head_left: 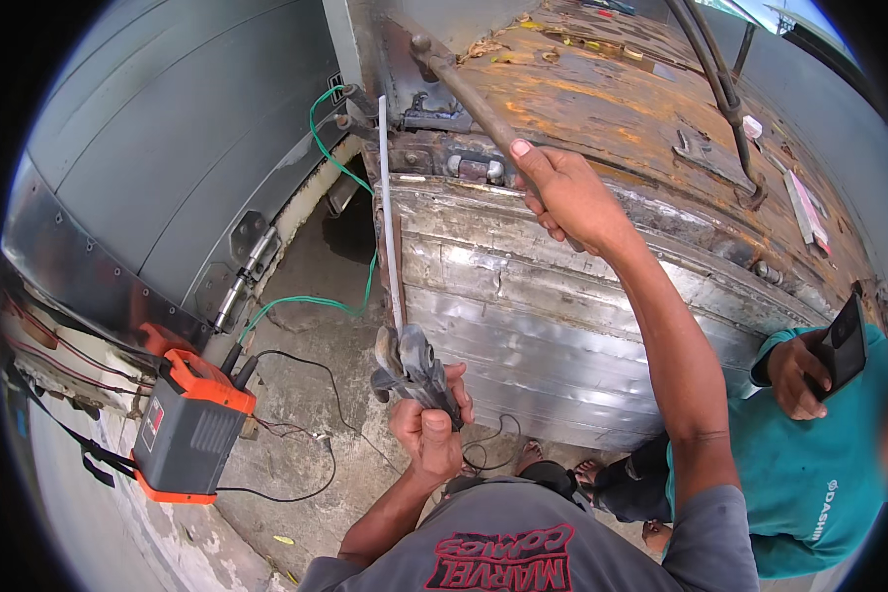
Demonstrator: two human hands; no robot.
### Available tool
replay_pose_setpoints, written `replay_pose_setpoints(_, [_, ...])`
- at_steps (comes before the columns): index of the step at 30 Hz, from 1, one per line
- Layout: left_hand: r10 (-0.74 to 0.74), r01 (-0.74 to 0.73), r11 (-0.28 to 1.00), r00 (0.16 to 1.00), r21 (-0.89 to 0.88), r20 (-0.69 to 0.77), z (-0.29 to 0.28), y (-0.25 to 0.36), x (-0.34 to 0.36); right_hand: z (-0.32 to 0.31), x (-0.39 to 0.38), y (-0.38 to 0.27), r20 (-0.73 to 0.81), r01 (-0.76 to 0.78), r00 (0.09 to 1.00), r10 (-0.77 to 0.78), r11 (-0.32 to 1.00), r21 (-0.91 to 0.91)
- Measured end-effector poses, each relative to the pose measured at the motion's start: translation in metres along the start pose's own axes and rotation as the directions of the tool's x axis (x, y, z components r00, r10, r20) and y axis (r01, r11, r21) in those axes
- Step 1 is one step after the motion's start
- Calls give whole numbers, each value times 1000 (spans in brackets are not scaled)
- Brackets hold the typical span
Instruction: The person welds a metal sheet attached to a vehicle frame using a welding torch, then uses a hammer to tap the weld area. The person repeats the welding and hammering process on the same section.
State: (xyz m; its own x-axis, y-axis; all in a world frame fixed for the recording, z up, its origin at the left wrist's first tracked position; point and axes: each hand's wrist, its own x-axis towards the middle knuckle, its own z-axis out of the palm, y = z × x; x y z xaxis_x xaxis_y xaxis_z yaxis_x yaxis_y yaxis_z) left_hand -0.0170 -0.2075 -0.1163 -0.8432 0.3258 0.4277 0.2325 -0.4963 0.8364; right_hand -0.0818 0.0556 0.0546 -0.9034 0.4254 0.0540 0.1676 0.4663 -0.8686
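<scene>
My left hand [429, 434] is wrapped round a dark welding electrode holder [414, 363] at the lower middle. A long pale welding electrode [387, 217] stands up from its jaws, its far tip beside the metal corner post. My right hand [572, 197] is closed round a brown, hammer-like metal bar [479, 107]. The bar slants up and left, and its knobbed head is over the rusty bed's corner. Under the bar lie a metal latch [436, 118] and a hinge-like fitting [476, 168] along the bed's edge. The lower end of the bar is partly hidden by my hand.
An orange and grey welding machine [195, 424] stands at lower left, with green cable [311, 300] and black cable trailing from it. A ribbed metal side panel [513, 306] hangs below the rusty bed [602, 89]. At right, a person in teal [779, 474] holds a phone [846, 340].
</scene>
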Motion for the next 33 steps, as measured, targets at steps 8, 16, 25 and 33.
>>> replay_pose_setpoints(8, [4, -4, 1000, 1000, 1, -21, -18, 5, -9, 5, 35, 54, 55, -212, 977, 207, 969, 124])
replay_pose_setpoints(16, [-10, 11, 998, 1000, 56, -8, -20, 5, -14, 25, 20, 39, -89, 2, 996, 24, 957, 289])
replay_pose_setpoints(25, [-20, 22, 998, 999, 66, -27, 9, -6, -7, 3, 36, 47, -46, 19, 999, -15, 996, 85])
replay_pose_setpoints(33, [4, 8, 992, 996, 125, -89, 32, -13, -6, -5, 37, 34, -22, 3, 1000, -5, 998, -70])
